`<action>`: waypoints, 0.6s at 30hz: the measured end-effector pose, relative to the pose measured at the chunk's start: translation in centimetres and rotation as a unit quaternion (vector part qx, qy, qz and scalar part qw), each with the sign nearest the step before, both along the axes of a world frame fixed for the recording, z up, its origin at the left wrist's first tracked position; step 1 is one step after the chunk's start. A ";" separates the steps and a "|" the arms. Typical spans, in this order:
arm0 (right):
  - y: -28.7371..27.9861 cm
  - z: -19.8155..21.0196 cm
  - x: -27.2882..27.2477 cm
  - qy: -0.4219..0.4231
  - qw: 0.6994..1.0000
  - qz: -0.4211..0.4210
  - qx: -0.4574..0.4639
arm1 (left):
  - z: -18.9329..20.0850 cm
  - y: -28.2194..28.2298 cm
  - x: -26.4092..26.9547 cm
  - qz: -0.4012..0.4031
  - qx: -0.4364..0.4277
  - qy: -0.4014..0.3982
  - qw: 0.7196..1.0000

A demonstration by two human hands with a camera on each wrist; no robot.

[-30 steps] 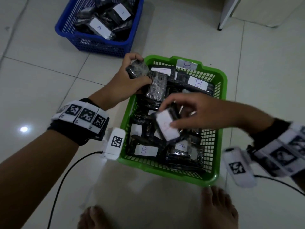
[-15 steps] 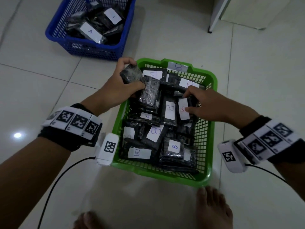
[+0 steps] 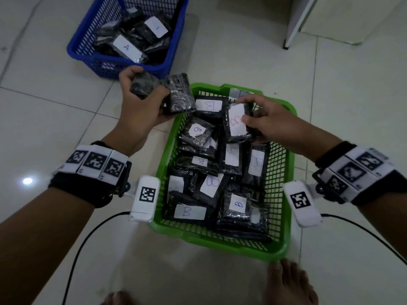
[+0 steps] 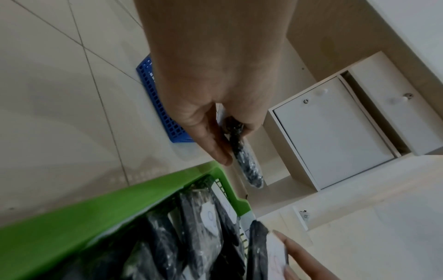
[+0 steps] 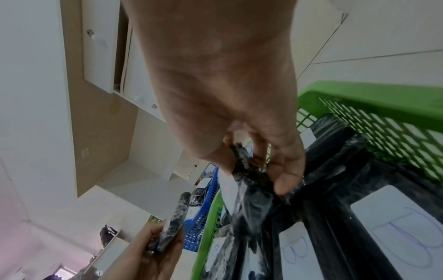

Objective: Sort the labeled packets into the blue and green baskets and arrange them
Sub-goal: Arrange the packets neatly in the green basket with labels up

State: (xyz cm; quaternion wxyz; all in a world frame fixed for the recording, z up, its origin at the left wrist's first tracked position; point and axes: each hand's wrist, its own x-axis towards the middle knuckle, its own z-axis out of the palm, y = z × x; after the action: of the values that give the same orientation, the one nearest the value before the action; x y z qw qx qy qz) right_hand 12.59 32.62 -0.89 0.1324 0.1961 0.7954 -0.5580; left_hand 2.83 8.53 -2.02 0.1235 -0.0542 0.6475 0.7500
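While left hand point(image 3: 141, 111) grips two black packets point(image 3: 180, 93) beside green basket point(image 3: 284, 216), right hand point(image 3: 271, 122) pinches a B-labelled packet point(image 3: 236, 122) above it; blue basket point(image 3: 167, 62) behind.

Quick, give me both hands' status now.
Left hand: grips two black packets.
Right hand: pinches a B-labeled packet over the green basket.

1. We find the nearer basket point(image 3: 284, 216) before our feet point(image 3: 290, 282); the farther basket point(image 3: 176, 40) sits behind it, to the left.
2. Packets point(image 3: 189, 211) lie in both.
3. A cabinet point(image 3: 352, 16) stands behind, right.
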 end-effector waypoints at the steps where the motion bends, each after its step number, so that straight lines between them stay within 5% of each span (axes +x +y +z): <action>1: -0.1 0.0 -0.1 -0.004 1.000 0.011 0.004 | 0.2 -0.1 -0.1 0.001 -0.001 0.005 1.000; 11: -0.3 -2.9 1.4 -0.050 0.993 0.057 0.087 | 0.4 0.1 0.1 -0.035 -0.016 0.024 0.999; 15: -1.1 -4.6 1.7 0.034 0.987 0.026 0.154 | 0.3 0.6 0.4 -0.055 -0.033 0.027 0.998; 18: -1.0 -5.4 1.7 0.092 0.947 0.081 0.297 | 0.3 0.8 0.6 -0.075 -0.045 0.032 0.996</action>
State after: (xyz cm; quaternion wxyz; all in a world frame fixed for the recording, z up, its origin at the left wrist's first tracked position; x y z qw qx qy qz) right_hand 14.29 31.66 -6.30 0.0386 0.1092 0.9472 -0.2991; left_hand 3.42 9.30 -1.68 0.1561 0.0126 0.6866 0.7099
